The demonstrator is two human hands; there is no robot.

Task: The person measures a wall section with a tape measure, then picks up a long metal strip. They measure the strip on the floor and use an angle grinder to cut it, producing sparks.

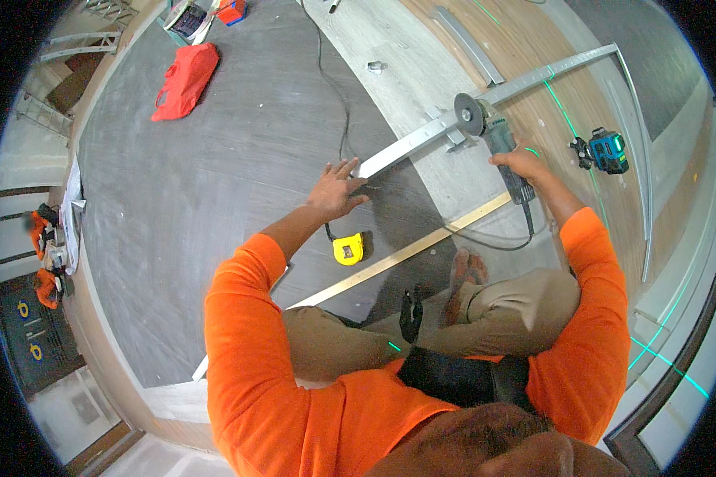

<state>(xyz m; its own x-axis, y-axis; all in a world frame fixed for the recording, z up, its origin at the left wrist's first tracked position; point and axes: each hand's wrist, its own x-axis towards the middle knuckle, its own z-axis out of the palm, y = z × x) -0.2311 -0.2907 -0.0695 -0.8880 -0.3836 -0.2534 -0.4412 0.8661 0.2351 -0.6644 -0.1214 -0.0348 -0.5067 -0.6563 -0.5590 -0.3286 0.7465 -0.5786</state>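
Note:
An angle grinder [500, 137] is gripped in my right hand [520, 160], its grey cutting disc [470, 115] against or just above a long silver metal channel [410, 143]. Whether the disc touches the metal I cannot tell. At the channel's near left end lies my left hand [336, 191], palm down with fingers spread, at or beside the end. A yellow tape measure [348, 250] sits on the dark floor below that hand. Nearer to my legs, a thin wooden strip [406, 256] runs diagonally across the floor.
A blue laser level [608, 151] stands at the right, with green lines around it. Beyond it is an angled metal profile [638, 119]; another metal piece [468, 46] lies farther off. The grinder's cord [489, 242] loops near my foot. A red bag [186, 83] lies at the far left.

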